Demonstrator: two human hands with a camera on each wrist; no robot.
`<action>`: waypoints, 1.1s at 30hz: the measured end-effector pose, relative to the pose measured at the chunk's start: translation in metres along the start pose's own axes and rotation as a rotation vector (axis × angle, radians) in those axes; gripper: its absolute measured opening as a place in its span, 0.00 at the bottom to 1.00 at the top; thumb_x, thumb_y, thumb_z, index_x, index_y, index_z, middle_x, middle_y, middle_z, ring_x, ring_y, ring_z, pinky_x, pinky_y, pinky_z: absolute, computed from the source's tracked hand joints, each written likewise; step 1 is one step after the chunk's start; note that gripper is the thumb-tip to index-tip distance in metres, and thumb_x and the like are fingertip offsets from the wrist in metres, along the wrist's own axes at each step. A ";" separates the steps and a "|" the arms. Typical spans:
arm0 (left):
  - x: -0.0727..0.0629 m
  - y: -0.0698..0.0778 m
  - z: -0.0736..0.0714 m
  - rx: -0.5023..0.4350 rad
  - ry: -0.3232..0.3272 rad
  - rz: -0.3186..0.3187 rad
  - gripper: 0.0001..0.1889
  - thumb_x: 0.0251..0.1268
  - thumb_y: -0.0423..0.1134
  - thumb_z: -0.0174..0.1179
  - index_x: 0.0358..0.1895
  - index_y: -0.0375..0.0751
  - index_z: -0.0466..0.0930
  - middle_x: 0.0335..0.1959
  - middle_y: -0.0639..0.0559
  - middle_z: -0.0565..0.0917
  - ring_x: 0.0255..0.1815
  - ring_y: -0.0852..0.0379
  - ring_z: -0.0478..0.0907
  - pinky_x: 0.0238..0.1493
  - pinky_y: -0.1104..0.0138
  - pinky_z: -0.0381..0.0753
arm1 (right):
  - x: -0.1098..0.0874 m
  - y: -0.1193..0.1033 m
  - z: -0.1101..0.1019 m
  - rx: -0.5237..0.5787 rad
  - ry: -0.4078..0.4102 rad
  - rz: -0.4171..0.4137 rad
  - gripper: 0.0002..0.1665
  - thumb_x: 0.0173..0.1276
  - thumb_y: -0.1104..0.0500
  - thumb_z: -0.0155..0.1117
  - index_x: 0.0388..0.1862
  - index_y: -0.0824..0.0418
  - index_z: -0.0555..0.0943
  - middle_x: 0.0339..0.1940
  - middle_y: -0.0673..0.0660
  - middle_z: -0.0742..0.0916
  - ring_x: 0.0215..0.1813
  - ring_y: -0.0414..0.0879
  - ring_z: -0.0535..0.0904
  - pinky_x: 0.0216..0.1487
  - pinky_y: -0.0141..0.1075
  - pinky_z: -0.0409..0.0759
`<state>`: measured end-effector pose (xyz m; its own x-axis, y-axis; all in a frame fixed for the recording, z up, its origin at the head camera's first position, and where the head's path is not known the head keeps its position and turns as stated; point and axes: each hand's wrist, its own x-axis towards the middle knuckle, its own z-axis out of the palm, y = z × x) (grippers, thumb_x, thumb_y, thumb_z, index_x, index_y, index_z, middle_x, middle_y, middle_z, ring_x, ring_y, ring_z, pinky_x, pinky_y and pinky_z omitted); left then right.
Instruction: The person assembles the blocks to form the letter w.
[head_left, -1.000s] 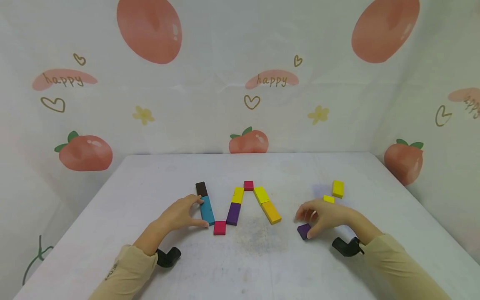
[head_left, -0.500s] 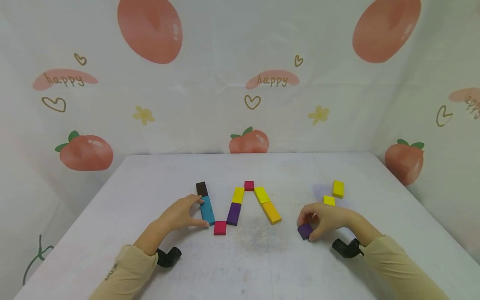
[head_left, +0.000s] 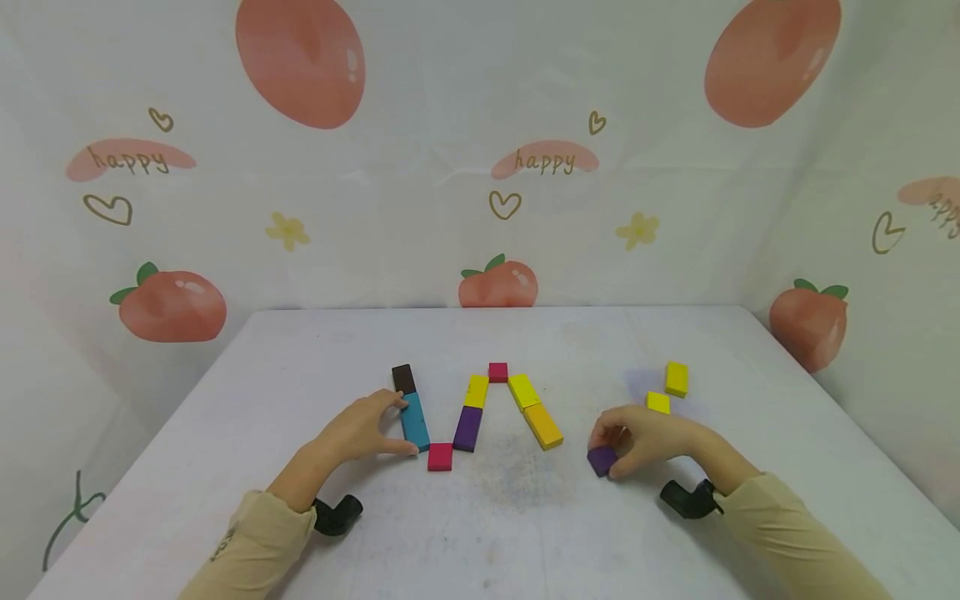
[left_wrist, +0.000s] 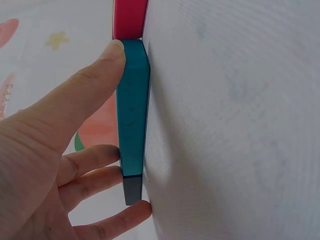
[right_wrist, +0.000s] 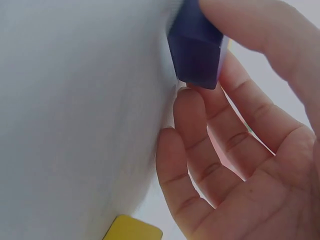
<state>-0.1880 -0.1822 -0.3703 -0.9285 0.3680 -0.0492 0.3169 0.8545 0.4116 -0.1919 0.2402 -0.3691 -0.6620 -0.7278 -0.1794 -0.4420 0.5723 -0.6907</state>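
Observation:
On the left, my left hand [head_left: 363,429] rests against a blue block [head_left: 416,421], thumb at its near end and fingertips near its far end. A dark brown block [head_left: 403,378] continues the line beyond it. In the left wrist view the blue block [left_wrist: 133,110] runs beside the thumb, a red block [left_wrist: 131,19] at its end. My right hand [head_left: 648,437] pinches a small purple block [head_left: 602,460] between thumb and fingers, low over the table. The right wrist view shows the purple block [right_wrist: 197,55] under the thumb, with the other fingers loosely bent.
Mid-table, a zigzag continues with a near red block [head_left: 440,457], a long purple block [head_left: 467,428], a yellow block [head_left: 476,391], a far red block [head_left: 498,372], another yellow block [head_left: 523,389] and an orange block [head_left: 543,426]. Two loose yellow blocks [head_left: 677,378] lie beyond my right hand.
My right fingers have closed on the small purple block and moved it slightly left. The left hand stays in place at the blue block.

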 end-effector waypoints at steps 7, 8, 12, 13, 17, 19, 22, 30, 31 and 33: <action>0.000 -0.001 0.000 0.005 0.002 -0.002 0.38 0.44 0.54 0.71 0.58 0.33 0.72 0.63 0.36 0.72 0.64 0.36 0.67 0.64 0.46 0.69 | 0.003 -0.001 0.003 -0.024 0.030 -0.017 0.16 0.53 0.56 0.71 0.40 0.57 0.79 0.37 0.48 0.83 0.38 0.34 0.74 0.44 0.29 0.76; 0.000 -0.001 0.000 0.006 0.002 -0.003 0.38 0.45 0.54 0.71 0.58 0.33 0.72 0.63 0.36 0.71 0.64 0.36 0.67 0.64 0.46 0.69 | 0.004 -0.001 0.003 -0.030 0.035 -0.022 0.16 0.54 0.55 0.71 0.40 0.57 0.79 0.37 0.49 0.84 0.38 0.34 0.74 0.43 0.29 0.76; 0.000 0.000 0.000 0.004 0.002 0.000 0.39 0.44 0.54 0.71 0.58 0.33 0.72 0.63 0.36 0.71 0.64 0.36 0.67 0.64 0.46 0.69 | 0.007 -0.002 0.006 -0.051 0.057 -0.024 0.16 0.54 0.54 0.71 0.40 0.57 0.79 0.37 0.49 0.84 0.38 0.35 0.74 0.43 0.28 0.76; 0.000 0.000 0.000 0.008 0.002 0.004 0.39 0.45 0.54 0.71 0.58 0.33 0.72 0.63 0.36 0.71 0.64 0.36 0.67 0.64 0.46 0.69 | 0.007 -0.002 0.007 -0.053 0.060 -0.023 0.16 0.54 0.54 0.71 0.40 0.57 0.79 0.37 0.48 0.84 0.38 0.35 0.74 0.44 0.28 0.76; 0.000 0.000 0.000 0.001 0.003 0.004 0.39 0.45 0.54 0.71 0.58 0.33 0.72 0.63 0.36 0.72 0.64 0.36 0.67 0.64 0.46 0.68 | 0.010 -0.002 0.008 -0.056 0.066 -0.018 0.16 0.54 0.53 0.71 0.40 0.56 0.79 0.37 0.47 0.84 0.38 0.35 0.74 0.44 0.28 0.76; 0.000 0.000 0.000 -0.001 0.003 0.004 0.39 0.45 0.54 0.71 0.58 0.33 0.72 0.63 0.36 0.72 0.64 0.36 0.67 0.64 0.46 0.68 | 0.011 -0.002 0.009 -0.056 0.070 -0.015 0.16 0.54 0.53 0.71 0.40 0.55 0.79 0.37 0.47 0.84 0.38 0.35 0.75 0.44 0.29 0.76; 0.000 0.000 0.000 -0.009 0.002 -0.001 0.38 0.44 0.53 0.71 0.58 0.33 0.72 0.63 0.37 0.72 0.65 0.36 0.66 0.64 0.46 0.68 | 0.013 -0.003 0.011 -0.058 0.075 -0.009 0.16 0.54 0.52 0.71 0.40 0.55 0.79 0.36 0.47 0.84 0.37 0.34 0.75 0.44 0.28 0.76; 0.000 0.000 0.000 -0.007 0.000 -0.007 0.39 0.44 0.54 0.71 0.58 0.33 0.71 0.63 0.37 0.72 0.65 0.36 0.67 0.64 0.46 0.68 | 0.018 -0.007 0.013 -0.055 0.087 -0.028 0.17 0.54 0.54 0.71 0.40 0.58 0.79 0.35 0.48 0.83 0.36 0.36 0.75 0.42 0.28 0.77; 0.000 0.000 0.000 -0.007 0.000 -0.006 0.39 0.44 0.54 0.71 0.58 0.33 0.71 0.62 0.37 0.72 0.65 0.36 0.67 0.64 0.46 0.68 | 0.018 -0.007 0.013 -0.054 0.087 -0.030 0.17 0.54 0.54 0.71 0.40 0.59 0.79 0.35 0.48 0.83 0.36 0.36 0.76 0.42 0.28 0.77; 0.000 0.000 0.000 -0.005 0.002 -0.003 0.39 0.44 0.54 0.71 0.58 0.33 0.71 0.62 0.37 0.72 0.64 0.36 0.67 0.64 0.46 0.68 | 0.019 -0.007 0.013 -0.055 0.088 -0.028 0.17 0.55 0.54 0.71 0.40 0.59 0.78 0.35 0.48 0.83 0.36 0.36 0.75 0.42 0.28 0.77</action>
<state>-0.1882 -0.1824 -0.3704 -0.9298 0.3647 -0.0487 0.3132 0.8538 0.4158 -0.1929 0.2173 -0.3767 -0.6985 -0.7090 -0.0970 -0.4917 0.5740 -0.6548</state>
